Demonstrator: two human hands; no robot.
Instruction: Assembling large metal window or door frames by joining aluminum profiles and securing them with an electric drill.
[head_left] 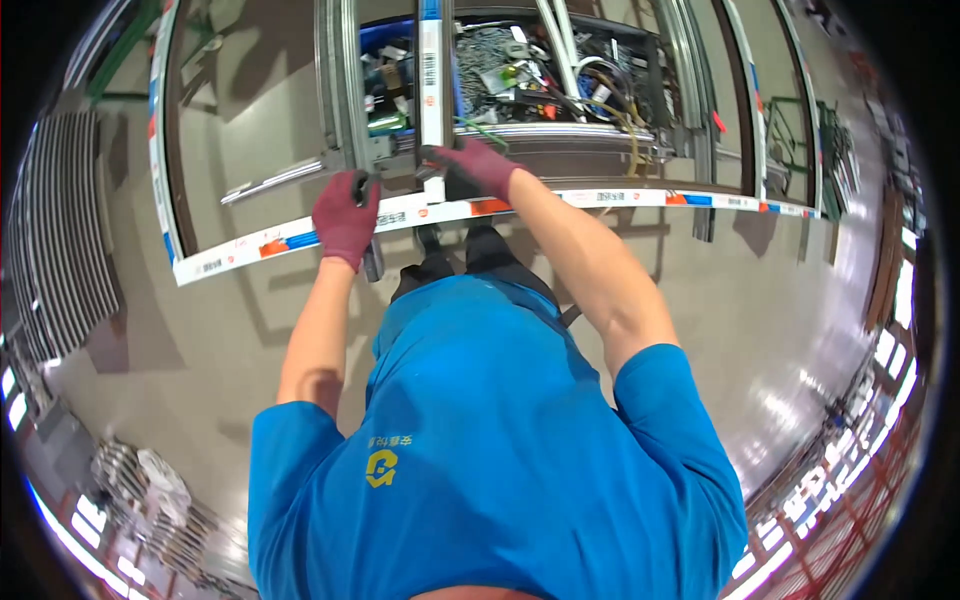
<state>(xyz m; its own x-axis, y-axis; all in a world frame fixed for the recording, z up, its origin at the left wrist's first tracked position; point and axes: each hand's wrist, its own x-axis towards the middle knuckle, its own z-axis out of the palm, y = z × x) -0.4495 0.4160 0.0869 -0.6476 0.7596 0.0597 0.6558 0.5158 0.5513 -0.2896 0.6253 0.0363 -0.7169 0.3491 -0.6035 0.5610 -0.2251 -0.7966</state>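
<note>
My left hand (347,215), in a maroon glove with dark fingertips, lies across the white-taped front rail (400,217) of a large metal frame. Its fingers are curled, and what they hold, if anything, is hidden. Next to the upright-running taped crossbar (431,90), my right hand (480,168) reaches leftward in a matching glove. The fingers are bent together over the bar's near end, close to where it meets the front rail; a small dark object there is too unclear to name. Just beyond my left hand, a grey metal profile (345,90) runs away from me.
Beneath the frame, a blue bin (388,38) holds chains, tools and loose parts. White tubes (560,45) stick out of it. More metal profiles (690,80) cross the frame on the right. A stack of ribbed panels (60,235) stands at the far left.
</note>
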